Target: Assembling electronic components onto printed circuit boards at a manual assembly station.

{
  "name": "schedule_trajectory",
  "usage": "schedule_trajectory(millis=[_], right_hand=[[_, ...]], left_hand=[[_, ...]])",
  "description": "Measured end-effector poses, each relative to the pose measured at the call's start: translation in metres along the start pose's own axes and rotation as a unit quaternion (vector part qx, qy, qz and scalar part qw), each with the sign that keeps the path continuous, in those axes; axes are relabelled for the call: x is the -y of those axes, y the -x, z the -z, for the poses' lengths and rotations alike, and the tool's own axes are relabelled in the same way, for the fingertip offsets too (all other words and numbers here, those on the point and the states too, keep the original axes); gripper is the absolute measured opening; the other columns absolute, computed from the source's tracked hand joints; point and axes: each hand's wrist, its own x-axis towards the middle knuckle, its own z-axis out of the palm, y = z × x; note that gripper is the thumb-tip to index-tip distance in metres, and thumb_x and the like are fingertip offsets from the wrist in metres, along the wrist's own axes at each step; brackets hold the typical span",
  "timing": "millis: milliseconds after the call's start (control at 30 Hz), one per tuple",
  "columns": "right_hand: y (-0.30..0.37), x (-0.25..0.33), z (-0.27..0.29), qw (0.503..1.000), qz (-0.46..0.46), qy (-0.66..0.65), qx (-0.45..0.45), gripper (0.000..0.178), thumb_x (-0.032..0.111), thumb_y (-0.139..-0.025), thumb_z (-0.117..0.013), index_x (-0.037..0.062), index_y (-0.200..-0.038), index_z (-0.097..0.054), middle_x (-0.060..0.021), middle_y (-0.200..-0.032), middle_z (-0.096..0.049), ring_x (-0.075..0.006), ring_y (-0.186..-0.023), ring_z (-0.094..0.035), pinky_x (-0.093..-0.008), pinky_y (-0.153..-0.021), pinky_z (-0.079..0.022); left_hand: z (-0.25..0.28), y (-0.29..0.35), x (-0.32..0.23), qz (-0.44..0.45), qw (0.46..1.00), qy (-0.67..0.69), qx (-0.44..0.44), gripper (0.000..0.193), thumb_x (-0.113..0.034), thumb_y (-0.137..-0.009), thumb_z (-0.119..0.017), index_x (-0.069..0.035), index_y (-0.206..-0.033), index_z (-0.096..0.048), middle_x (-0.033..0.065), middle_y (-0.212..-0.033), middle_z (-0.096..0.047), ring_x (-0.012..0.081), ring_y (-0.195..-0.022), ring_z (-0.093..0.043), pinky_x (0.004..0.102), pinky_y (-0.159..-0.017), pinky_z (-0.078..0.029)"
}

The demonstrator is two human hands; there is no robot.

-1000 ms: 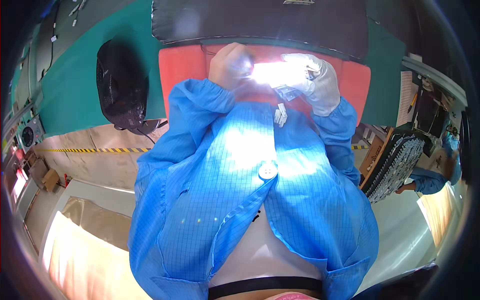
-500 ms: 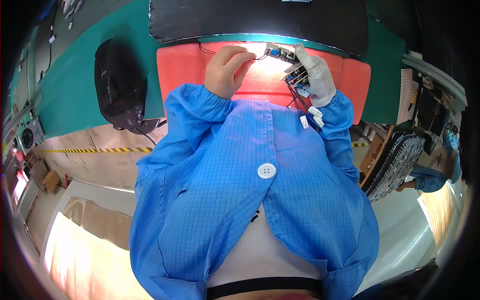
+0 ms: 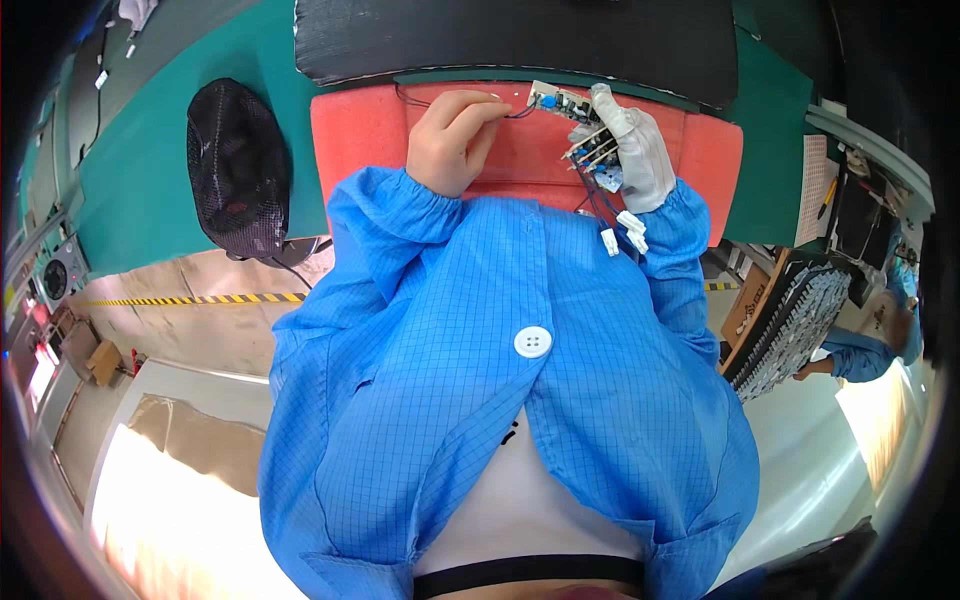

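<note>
My bare left hand [image 3: 450,142] pinches a thin dark wire [image 3: 521,113] between thumb and fingertips. That wire runs to the left end of a small circuit board [image 3: 562,101] carrying blue and black components. In a white glove, my right hand [image 3: 640,150] grips this board along with several more circuit boards [image 3: 596,150] stacked below it, edges toward the left. Dark wires hang from the stack, ending in white plug connectors [image 3: 631,228] near my right sleeve. The gloved fingers partly hide the boards.
Under my hands lies a red foam pad [image 3: 360,140] on a green bench mat [image 3: 140,200]. A black padded slab [image 3: 510,40] stretches along the far side. At left sits a black mesh object [image 3: 238,165]. Another person's arm [image 3: 858,357] shows at right by a stacked rack [image 3: 790,325].
The bright glare on the red pad has gone, and the boards show more clearly. Both hands keep nearly the same place and grip.
</note>
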Motion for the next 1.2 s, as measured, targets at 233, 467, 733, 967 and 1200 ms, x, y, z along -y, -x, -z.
schedule_trajectory(millis=[233, 467, 733, 967, 1200], right_hand=[[0.002, 0.0, 0.001, 0.996, 0.08, 0.022, -0.017, 0.062, 0.052, -0.092, -0.041, -0.0045, -0.085, -0.065, -0.0104, -0.067, -0.064, -0.0121, -0.056, -0.059, -0.0233, -0.052, -0.046], [0.003, -0.001, 0.001, 0.985, 0.152, 0.078, -0.024, 0.061, 0.051, -0.093, -0.04, -0.0051, -0.098, -0.063, -0.0119, -0.07, -0.065, -0.0111, -0.056, -0.06, -0.0237, -0.047, -0.045], [0.004, 0.001, 0.003, 0.998, 0.063, 0.004, 0.001, 0.055, 0.047, -0.093, -0.043, -0.0039, -0.098, -0.063, -0.0103, -0.074, -0.066, -0.0099, -0.057, -0.059, -0.0223, -0.047, -0.044], [0.006, 0.006, 0.003, 0.984, 0.062, -0.16, 0.044, 0.044, 0.041, -0.092, -0.048, 0.0016, -0.108, -0.059, -0.0083, -0.089, -0.065, -0.0095, -0.065, -0.057, -0.0227, -0.056, -0.045], [0.006, 0.006, -0.004, 0.956, 0.055, -0.284, 0.044, 0.044, 0.031, -0.093, -0.05, 0.0016, -0.125, -0.049, -0.0113, -0.113, -0.06, -0.0157, -0.086, -0.06, -0.0256, -0.07, -0.048]], left_hand=[[0.001, -0.002, -0.001, -0.002, 1.0, -0.004, 0.002, 0.022, 0.007, -0.075, -0.064, -0.002, -0.094, -0.064, 0.0106, -0.094, -0.063, 0.0245, -0.087, -0.063, 0.0314, -0.073, -0.052], [0.0, -0.002, -0.005, 0.018, 1.0, 0.001, -0.007, 0.019, 0.005, -0.075, -0.066, -0.003, -0.092, -0.065, 0.0101, -0.091, -0.062, 0.0242, -0.084, -0.062, 0.0309, -0.07, -0.051], [-0.003, -0.009, -0.011, 0.045, 0.998, 0.033, -0.005, 0.017, -0.006, -0.075, -0.069, -0.006, -0.091, -0.065, 0.0089, -0.089, -0.062, 0.0256, -0.085, -0.061, 0.0343, -0.071, -0.051], [0.003, -0.026, -0.026, 0.011, 0.992, 0.123, 0.0, 0.012, -0.008, -0.074, -0.069, -0.004, -0.086, -0.066, 0.0104, -0.081, -0.063, 0.0259, -0.077, -0.06, 0.0338, -0.069, -0.05], [0.076, -0.073, 0.054, 0.115, 0.91, 0.144, -0.371, 0.032, -0.01, -0.09, -0.057, 0.003, -0.119, -0.053, 0.0134, -0.104, -0.063, 0.0178, -0.091, -0.062, 0.0281, -0.078, -0.05]])
